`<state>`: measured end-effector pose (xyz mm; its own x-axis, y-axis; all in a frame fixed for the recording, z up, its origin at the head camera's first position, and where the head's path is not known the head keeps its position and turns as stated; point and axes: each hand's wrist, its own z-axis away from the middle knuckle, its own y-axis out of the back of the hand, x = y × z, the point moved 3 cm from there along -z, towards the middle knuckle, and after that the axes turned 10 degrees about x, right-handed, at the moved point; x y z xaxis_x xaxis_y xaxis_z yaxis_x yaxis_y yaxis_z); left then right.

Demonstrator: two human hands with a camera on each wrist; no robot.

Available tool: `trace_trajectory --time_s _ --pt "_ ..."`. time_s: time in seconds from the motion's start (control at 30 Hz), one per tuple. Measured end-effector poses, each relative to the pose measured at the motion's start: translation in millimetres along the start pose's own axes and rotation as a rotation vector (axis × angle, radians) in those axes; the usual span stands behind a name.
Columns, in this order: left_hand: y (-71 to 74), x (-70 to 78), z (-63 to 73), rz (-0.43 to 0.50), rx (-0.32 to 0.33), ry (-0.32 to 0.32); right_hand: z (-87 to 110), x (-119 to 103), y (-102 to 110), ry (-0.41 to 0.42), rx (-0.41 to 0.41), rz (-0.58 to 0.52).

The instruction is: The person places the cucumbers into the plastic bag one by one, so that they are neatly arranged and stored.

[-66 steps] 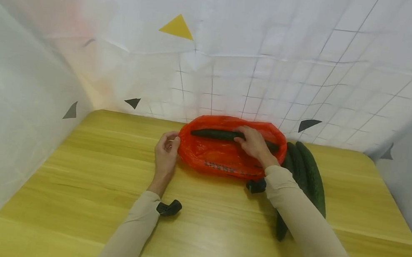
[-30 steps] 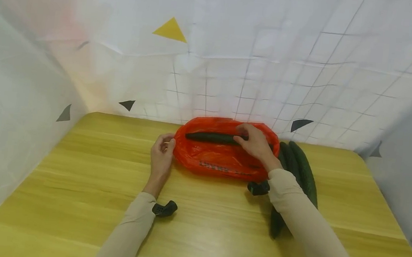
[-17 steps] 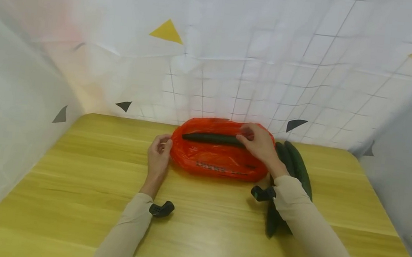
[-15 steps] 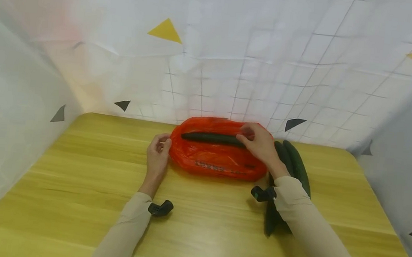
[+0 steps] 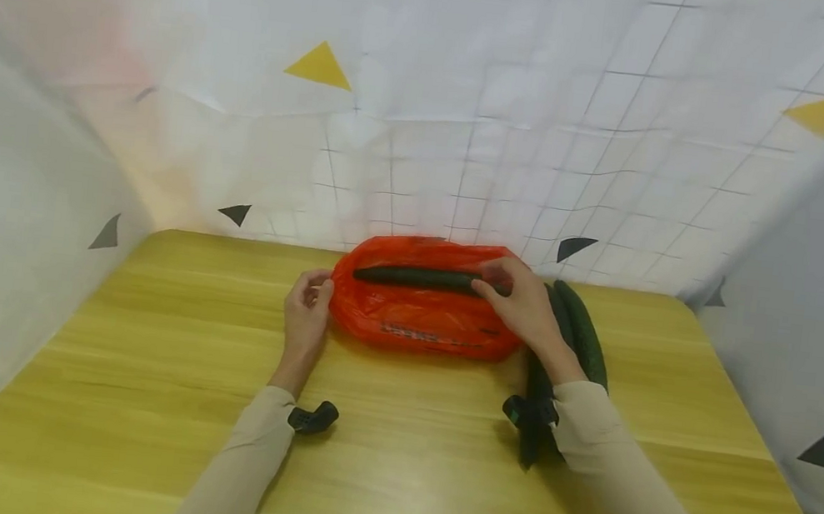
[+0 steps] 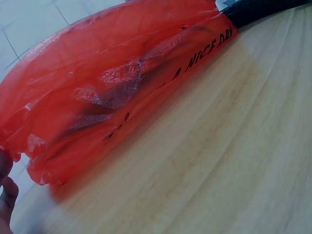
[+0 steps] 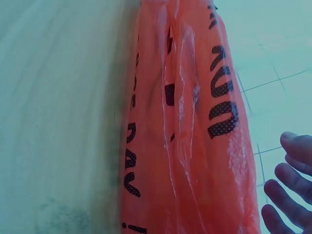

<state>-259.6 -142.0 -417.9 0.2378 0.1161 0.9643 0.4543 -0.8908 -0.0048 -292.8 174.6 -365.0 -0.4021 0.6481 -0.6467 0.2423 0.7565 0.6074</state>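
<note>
A red plastic bag [image 5: 406,311] lies on the table with its wide mouth facing up. Inside it a long dark green cucumber [image 5: 417,277] stretches along the far side. At the bag's left end my left hand [image 5: 307,305] pinches the rim between thumb and fingers; its fingertips also show at the bag's edge in the left wrist view. My right hand [image 5: 523,306] hovers over the cucumber's right end, fingers loosely bent. The right wrist view shows those fingers [image 7: 287,195] spread, holding nothing, beside the bag [image 7: 190,122].
More cucumbers [image 5: 586,334] lie side by side just right of the bag, partly hidden under my right forearm. The wooden table [image 5: 391,456] meets a white sheet backdrop [image 5: 408,148] close behind the bag. Black wrist cameras [image 5: 314,418] stick out from both sleeves.
My right hand has let go of the cucumber in the bag and drawn back to the right. My left hand keeps its place at the rim. The whole view has shifted slightly.
</note>
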Motion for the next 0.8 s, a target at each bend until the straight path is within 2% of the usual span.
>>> trace_trajectory --time_s 0.23,0.5,0.67,0.8 --pt "0.1 -0.7 1.1 0.004 0.013 -0.004 14.7 2 11 -0.008 0.027 -0.051" --pt "0.5 0.5 2.5 -0.001 0.02 -0.005 34.4 13 28 -0.009 0.066 -0.043" --pt "0.2 2.4 2.3 0.003 0.027 -0.03 45.1 21 39 0.002 0.077 -0.029" --pt "-0.4 1.5 1.2 0.029 0.029 -0.033 51.5 28 48 0.001 0.1 -0.069"
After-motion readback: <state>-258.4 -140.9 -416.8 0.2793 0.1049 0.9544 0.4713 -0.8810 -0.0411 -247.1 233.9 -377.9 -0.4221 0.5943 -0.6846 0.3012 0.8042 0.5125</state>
